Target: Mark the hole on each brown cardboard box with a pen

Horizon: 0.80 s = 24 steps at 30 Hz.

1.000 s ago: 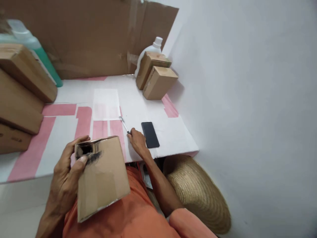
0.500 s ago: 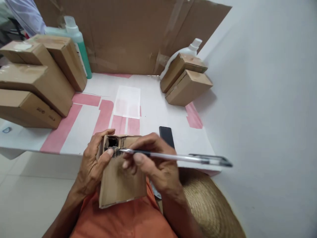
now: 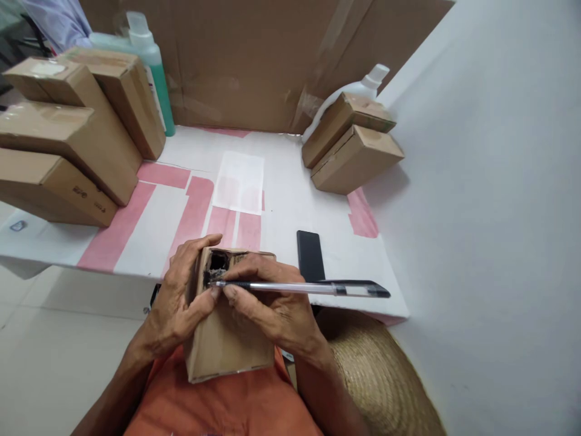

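Note:
A small cardboard box (image 3: 231, 348) rests on my lap, its upper left corner torn into a ragged dark hole. My left hand (image 3: 179, 297) wraps the box's left side, with the thumb lying on the face just below the hole. Between the thumb and fingers of my right hand (image 3: 276, 303) is a clear-barrelled pen (image 3: 290, 288), held almost level. Its tip points left and meets the torn edge beside my left thumb; the black cap sits on the far end. The rest of the box's top right is hidden behind my right hand.
Several cardboard boxes (image 3: 68, 133) and a green bottle (image 3: 161, 91) stand at the table's left. Two boxes (image 3: 356, 157) and a white jug (image 3: 336, 97) are at the right, near the wall. A phone (image 3: 310, 255) lies by the front edge, above a straw hat (image 3: 376, 375).
The pen has shifted slightly left and swung more level, its tip now at my left thumb. My right fingers have closed in nearer the tip. The view has moved a little.

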{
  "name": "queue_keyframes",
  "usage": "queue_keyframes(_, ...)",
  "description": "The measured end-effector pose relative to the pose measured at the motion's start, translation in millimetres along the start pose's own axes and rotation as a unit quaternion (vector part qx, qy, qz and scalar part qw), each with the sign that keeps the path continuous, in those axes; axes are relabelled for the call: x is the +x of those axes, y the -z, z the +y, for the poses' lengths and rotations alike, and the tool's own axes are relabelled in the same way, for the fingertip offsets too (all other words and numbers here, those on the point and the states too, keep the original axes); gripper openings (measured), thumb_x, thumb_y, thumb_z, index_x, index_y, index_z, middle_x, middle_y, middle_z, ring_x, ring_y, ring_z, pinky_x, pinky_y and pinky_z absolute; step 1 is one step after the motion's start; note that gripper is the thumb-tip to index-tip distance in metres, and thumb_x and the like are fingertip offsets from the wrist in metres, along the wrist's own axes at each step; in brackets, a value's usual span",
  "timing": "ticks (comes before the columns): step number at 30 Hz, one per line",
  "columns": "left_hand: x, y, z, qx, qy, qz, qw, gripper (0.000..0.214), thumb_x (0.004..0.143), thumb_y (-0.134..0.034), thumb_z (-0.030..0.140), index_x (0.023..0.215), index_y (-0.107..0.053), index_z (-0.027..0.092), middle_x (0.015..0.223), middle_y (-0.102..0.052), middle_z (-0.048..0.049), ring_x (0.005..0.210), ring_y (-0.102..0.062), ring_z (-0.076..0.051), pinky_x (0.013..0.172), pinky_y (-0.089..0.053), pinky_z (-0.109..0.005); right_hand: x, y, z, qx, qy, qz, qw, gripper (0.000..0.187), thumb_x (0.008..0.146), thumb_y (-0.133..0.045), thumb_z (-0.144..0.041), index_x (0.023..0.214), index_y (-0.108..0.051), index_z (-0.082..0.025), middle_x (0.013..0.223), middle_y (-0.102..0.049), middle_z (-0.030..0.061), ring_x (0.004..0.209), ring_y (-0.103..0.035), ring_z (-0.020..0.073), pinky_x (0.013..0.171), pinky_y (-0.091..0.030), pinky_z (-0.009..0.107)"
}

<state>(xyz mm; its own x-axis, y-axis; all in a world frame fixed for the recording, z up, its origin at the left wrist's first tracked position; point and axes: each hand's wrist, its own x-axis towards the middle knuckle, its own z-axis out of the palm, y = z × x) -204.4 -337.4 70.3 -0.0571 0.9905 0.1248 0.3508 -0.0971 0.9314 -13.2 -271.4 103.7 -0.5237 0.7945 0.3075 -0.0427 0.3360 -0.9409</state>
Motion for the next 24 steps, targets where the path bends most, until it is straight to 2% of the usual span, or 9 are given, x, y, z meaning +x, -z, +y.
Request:
queue_keyframes(8,-1.5,-1.7,-0.9,0.015,-0.016,0.003,1.0,0.062,0.099,-0.064,0.05,0.158,-0.052,0.032,0.161,-0.057,-0.0106,0.149,-0.053,-0.038,0.124,-0.042,-0.056,2.1,9.6,-7.7,-0.049,0.011,-0.031,0.998,0.005,0.1,-0.074,-0.025,0.095,-0.076,-0.026,0.085,-0.077,0.0002,0.076,-0.071,0.0175,0.076,-0.058,0.034)
queue_keyframes(11,-1.9,-0.9,-1.5,0.003,-0.005,0.002,1.0,0.064,0.099,-0.064,0.051,0.158,-0.051,0.031,0.16,-0.057,-0.0115,0.147,-0.056,-0.039,0.123,-0.043,-0.057,1.1,13.8,-9.4,-0.036,-0.003,-0.026,0.999,0.006,0.099,-0.072,-0.022,0.094,-0.073,-0.024,0.084,-0.075,-0.0006,0.072,-0.067,0.0151,0.068,-0.054,0.03)
queue_keyframes(14,-2.3,0.2,-2.1,-0.008,0.014,-0.008,1.0,0.065,0.099,-0.063,0.052,0.159,-0.05,0.03,0.161,-0.058,-0.0125,0.144,-0.058,-0.04,0.12,-0.046,-0.055,-0.2,15.9,-8.3,-0.003,-0.047,-0.003,0.999,0.007,0.099,-0.07,-0.023,0.092,-0.07,-0.024,0.076,-0.068,-0.0031,0.06,-0.058,0.0115,0.054,-0.045,0.025)
queue_keyframes(18,-2.2,-0.6,-1.8,-0.011,0.018,0.007,1.0,0.065,0.098,-0.064,0.053,0.157,-0.053,0.03,0.162,-0.057,-0.0115,0.14,-0.061,-0.038,0.117,-0.048,-0.054,-2.8,13.9,-4.0,0.013,-0.092,0.033,0.995,0.009,0.1,-0.069,-0.027,0.091,-0.067,-0.024,0.071,-0.061,-0.0042,0.053,-0.05,0.0102,0.045,-0.039,0.023)
queue_keyframes(21,-1.9,-1.7,-0.2,-0.014,0.03,0.009,0.999,0.067,0.096,-0.064,0.055,0.157,-0.053,0.029,0.159,-0.059,-0.0123,0.14,-0.061,-0.039,0.115,-0.049,-0.054,-4.6,8.5,-1.3,0.028,-0.101,0.061,0.993,0.011,0.101,-0.07,-0.029,0.092,-0.066,-0.024,0.072,-0.063,-0.0038,0.051,-0.05,0.0097,0.042,-0.039,0.022)
queue_keyframes(24,-2.2,-1.8,1.5,-0.027,0.051,0.019,0.998,0.069,0.095,-0.064,0.057,0.157,-0.054,0.028,0.156,-0.062,-0.013,0.139,-0.061,-0.04,0.118,-0.048,-0.056,-2.0,6.2,-1.6,0.063,-0.096,0.099,0.988,0.014,0.103,-0.07,-0.035,0.095,-0.067,-0.024,0.075,-0.067,-0.0028,0.054,-0.058,0.0104,0.045,-0.046,0.021)
